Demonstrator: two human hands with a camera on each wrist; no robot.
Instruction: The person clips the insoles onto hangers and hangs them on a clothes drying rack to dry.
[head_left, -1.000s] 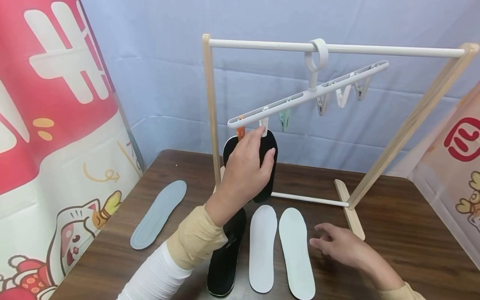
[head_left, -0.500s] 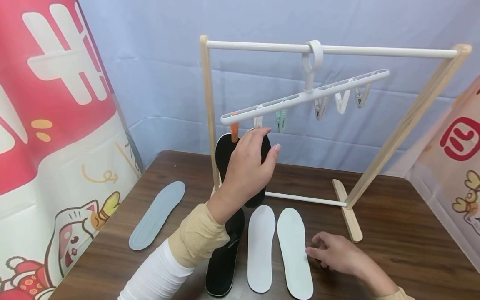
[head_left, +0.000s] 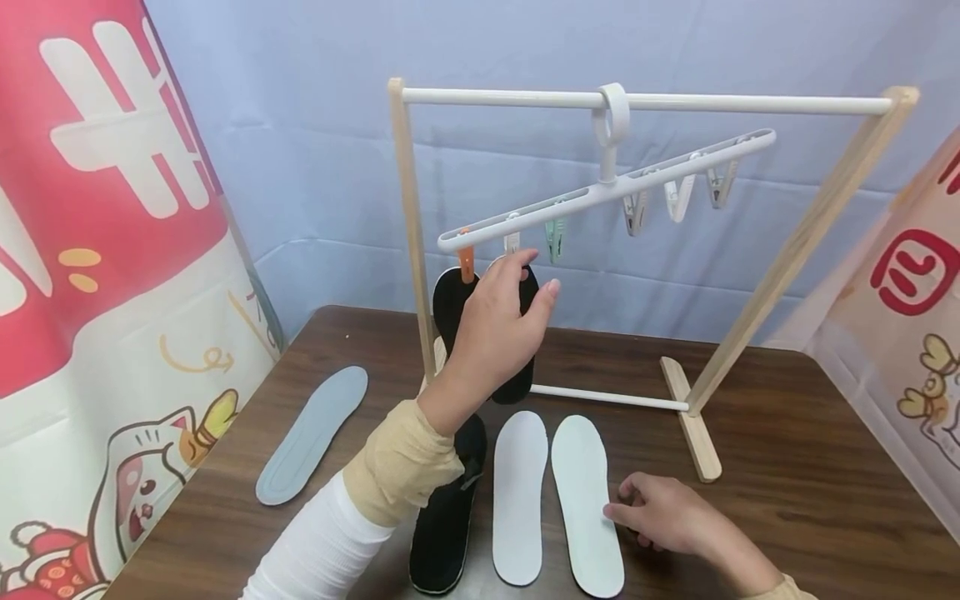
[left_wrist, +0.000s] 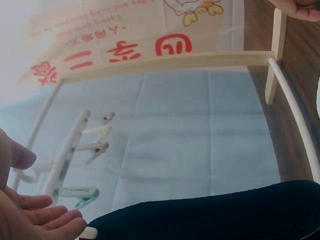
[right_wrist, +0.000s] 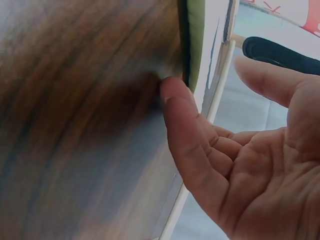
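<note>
Having shifted leftward, the right hand point(head_left: 666, 514) is reaching the edge of the pale green insole point(head_left: 587, 500) on the table point(head_left: 810, 483), fingers loosely bent, ungripping; the left hand point(head_left: 501, 323) is hovering loose-fingered by the hung black insole point(left_wrist: 215, 220). I am judging both light, bendable: pinch mid-edge.

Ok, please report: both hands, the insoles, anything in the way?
Left hand by hanging black insoles, gripping nothing. Right hand at edge of pale green insole. No obstacle seen.
</note>
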